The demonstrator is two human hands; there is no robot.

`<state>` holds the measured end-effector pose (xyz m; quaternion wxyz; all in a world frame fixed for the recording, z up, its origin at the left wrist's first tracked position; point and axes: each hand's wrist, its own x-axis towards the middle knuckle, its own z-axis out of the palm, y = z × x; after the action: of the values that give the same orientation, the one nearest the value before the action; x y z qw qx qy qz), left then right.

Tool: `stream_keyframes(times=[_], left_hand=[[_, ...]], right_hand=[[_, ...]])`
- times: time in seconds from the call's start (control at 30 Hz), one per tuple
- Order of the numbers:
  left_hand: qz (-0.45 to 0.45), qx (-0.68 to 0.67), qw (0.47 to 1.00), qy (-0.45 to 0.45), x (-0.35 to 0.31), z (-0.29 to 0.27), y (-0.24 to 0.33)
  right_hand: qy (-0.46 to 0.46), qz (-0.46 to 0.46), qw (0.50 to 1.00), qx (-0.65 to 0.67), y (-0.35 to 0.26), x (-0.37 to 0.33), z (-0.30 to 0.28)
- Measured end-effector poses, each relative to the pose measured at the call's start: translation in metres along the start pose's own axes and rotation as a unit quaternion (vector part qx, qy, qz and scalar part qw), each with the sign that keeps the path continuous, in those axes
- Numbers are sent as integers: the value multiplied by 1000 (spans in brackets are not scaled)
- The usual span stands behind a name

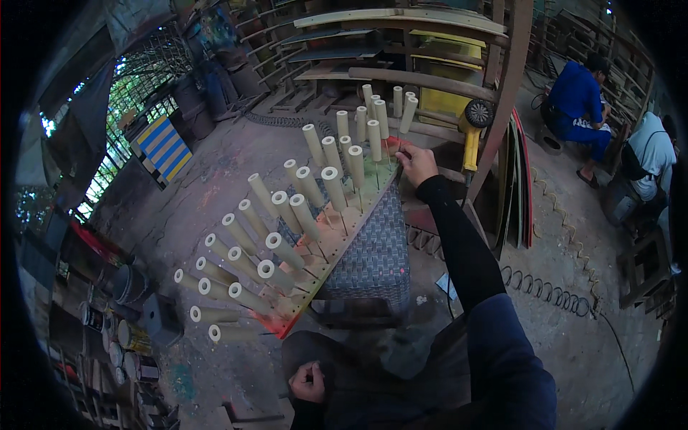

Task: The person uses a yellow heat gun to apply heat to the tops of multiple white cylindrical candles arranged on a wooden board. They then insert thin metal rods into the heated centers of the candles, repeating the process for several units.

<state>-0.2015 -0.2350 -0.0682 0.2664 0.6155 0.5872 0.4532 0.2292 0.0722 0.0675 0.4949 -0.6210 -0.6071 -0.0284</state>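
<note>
A long paint-stained board runs slantwise before me, with many small holes along its edge. Thin rods rise from it, each topped by a pale hollow cylinder; several stand in loose rows, some leaning. At the board's red far end, my right hand is closed in a pinch, just below a tilted cylinder. What its fingertips grip, perhaps a rod or the board's edge, is hidden. My left hand rests by my lap with curled fingers and nothing visible in them.
A grey woven stool supports the board. To the right, a yellow power tool hangs on a wooden rack post. Coiled hose lies on the floor. Paint cans stand at left; a person in blue sits far right.
</note>
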Motion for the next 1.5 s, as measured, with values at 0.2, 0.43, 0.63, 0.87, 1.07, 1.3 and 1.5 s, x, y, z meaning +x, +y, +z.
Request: stream_keyframes(times=[0.2, 0.43, 0.63, 0.87, 1.07, 1.3, 1.5], left_hand=[[13, 13, 999, -32, 5, -2, 3], [9, 5, 1000, -22, 5, 2, 0], [9, -23, 1000, 14, 7, -3, 11], [161, -71, 964, 200, 49, -43, 64], [267, -139, 913, 274, 109, -56, 147], [185, -34, 967, 170, 110, -58, 147], [168, -146, 964, 143, 108, -54, 142]], right_hand=[[-14, -11, 999, -27, -7, 0, -4], [-19, 25, 998, -60, -4, 1, 3], [-2, -13, 999, -46, -4, -5, 6], [67, 83, 962, 250, -91, -78, -48], [-191, -44, 906, 376, -268, -183, -54], [-122, -76, 916, 374, -314, -187, -9], [-118, -97, 925, 347, -303, -184, 21]])
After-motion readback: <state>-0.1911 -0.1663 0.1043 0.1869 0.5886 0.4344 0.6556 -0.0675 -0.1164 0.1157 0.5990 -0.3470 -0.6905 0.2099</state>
